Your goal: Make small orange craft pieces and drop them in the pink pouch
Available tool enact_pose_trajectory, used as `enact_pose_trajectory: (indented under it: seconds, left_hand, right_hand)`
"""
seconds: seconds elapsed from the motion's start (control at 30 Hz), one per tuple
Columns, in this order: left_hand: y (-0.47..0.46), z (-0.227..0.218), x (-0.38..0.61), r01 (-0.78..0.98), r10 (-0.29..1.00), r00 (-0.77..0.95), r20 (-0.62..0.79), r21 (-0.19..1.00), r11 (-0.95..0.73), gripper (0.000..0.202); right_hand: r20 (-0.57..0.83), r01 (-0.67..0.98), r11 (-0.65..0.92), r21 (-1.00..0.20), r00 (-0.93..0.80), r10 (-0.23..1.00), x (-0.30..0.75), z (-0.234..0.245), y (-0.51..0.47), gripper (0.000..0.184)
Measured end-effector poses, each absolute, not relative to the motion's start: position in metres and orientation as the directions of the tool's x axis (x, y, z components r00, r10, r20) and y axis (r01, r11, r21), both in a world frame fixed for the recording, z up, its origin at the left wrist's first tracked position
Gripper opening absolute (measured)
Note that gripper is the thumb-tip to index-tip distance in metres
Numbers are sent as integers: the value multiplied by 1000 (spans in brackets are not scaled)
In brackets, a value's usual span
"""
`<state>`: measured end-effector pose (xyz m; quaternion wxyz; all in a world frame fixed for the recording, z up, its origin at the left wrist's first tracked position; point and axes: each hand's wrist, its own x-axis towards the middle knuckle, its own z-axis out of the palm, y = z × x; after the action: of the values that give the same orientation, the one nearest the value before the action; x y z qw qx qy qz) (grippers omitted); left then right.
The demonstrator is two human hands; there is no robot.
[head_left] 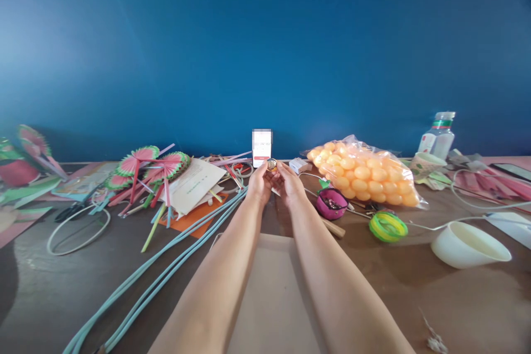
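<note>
Two bare hands meet in the middle of the view, their fingertips gathered around a small shiny round object (271,164), too small to identify; the left hand (259,183) grips it from nine o'clock and the right hand (289,181) from three. Just beyond them, at twelve o'clock, a phone (261,156) with a lit screen stands upright near the blue wall (265,55). At six o'clock, between the forearms, lies a flat beige panel (274,287). Several pale blue cords (170,268) run off toward eight o'clock, and pink paper fans (139,159) with green edges lie at nine, beside a white sheet (194,183). Toward three o'clock sits a clear bag of orange balls (363,174). A purple pouch (332,204) with small things inside is near the right hand at four o'clock; farther that way are a yellow-green bowl (388,227) and a tilted white cup (460,251).
</note>
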<state>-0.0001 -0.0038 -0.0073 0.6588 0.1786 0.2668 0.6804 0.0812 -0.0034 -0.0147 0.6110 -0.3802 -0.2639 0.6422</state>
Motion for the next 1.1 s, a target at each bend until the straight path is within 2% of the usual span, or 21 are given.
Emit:
enact_pose_trajectory:
  seconds: [0.27,0.37,0.47,0.57,0.67,0.73,0.9,1.1]
  left_hand:
    - [-6,-5,0,-791,995,-57,-80,611,4,12]
    - [-6,-5,1,-793,994,-54,-99,609,17,13]
    - [-4,-7,1,-795,991,-52,-121,606,32,11]
    - [-1,-11,1,-792,992,-54,-111,610,25,11]
    - [-1,-14,1,-780,996,-42,-84,626,20,13]
    - [-1,-14,1,-774,997,-14,-75,632,37,15]
    - [-2,-14,0,-786,996,10,-92,614,64,16]
    - [-6,-10,0,-812,998,0,-68,582,40,20]
  right_hand:
    - [-159,-604,-116,-788,17,987,82,-12,-6,30]
    - [-126,-570,-72,-819,56,990,80,-14,-4,29]
    - [-33,-430,55,-901,195,980,78,-19,-1,28]
    - [141,-155,199,-968,321,937,76,-25,1,37]
    - [307,135,278,-951,301,903,75,-26,-3,47]
    - [373,256,312,-915,242,896,74,-25,-7,50]
    - [420,284,366,-886,159,894,73,-24,-12,51]
    - [428,276,377,-884,157,890,74,-25,-9,43]
